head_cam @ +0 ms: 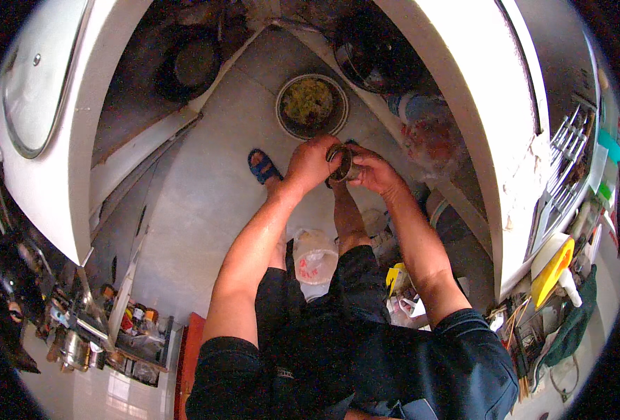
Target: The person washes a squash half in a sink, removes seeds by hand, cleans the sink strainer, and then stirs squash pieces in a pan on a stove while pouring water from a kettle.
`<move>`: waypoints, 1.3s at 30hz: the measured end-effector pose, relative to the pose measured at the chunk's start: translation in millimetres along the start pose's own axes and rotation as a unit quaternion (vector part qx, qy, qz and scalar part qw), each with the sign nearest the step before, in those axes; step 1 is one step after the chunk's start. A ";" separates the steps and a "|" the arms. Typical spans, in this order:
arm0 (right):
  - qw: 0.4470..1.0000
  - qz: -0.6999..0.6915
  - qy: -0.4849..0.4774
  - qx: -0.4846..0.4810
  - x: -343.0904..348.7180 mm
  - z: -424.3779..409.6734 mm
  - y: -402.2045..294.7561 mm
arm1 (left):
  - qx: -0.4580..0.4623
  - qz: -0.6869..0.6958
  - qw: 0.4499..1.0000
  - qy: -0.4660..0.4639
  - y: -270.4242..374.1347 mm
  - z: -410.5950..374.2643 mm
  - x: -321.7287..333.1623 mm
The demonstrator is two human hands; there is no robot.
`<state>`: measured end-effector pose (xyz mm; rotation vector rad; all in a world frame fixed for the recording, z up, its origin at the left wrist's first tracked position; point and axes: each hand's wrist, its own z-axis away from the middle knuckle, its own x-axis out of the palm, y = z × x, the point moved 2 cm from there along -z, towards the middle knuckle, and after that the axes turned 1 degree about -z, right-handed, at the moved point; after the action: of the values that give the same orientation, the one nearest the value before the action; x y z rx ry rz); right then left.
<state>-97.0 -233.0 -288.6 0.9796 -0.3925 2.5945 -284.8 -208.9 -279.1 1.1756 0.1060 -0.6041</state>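
Note:
A small dark cylindrical container, tilted with its round mouth turned towards the left, is between my two hands in front of me. My right hand grips its outer side from the right. On the left, the fingers of my left hand are closed at its rim and partly cover the opening. What the container holds is too dark to see. Just beyond my hands, a round basin stands on the floor with yellow-green leafy matter in it.
White counters curve in on both sides, with a glass lid on the left one. A dark wok and plastic bags sit beneath the right side. A whitish bucket stands between my legs. Metal utensils lie far right.

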 end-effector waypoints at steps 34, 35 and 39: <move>0.999 0.029 -0.031 0.022 -52.5 -12.4 12.9 | 0.041 0.003 0.997 -0.066 -7.6 -12.7 14.6; 0.998 0.047 -0.032 0.026 -55.6 -11.9 12.8 | 0.041 -0.003 0.997 -0.064 -7.8 -12.4 15.1; 0.997 0.076 0.021 0.019 -47.9 -9.8 12.9 | 0.035 -0.028 0.997 -0.070 -13.3 -11.3 17.6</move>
<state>-74.1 -251.4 -329.9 0.9382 -0.4234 2.7640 -274.0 -209.0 -301.5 1.1971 -0.0005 -0.7421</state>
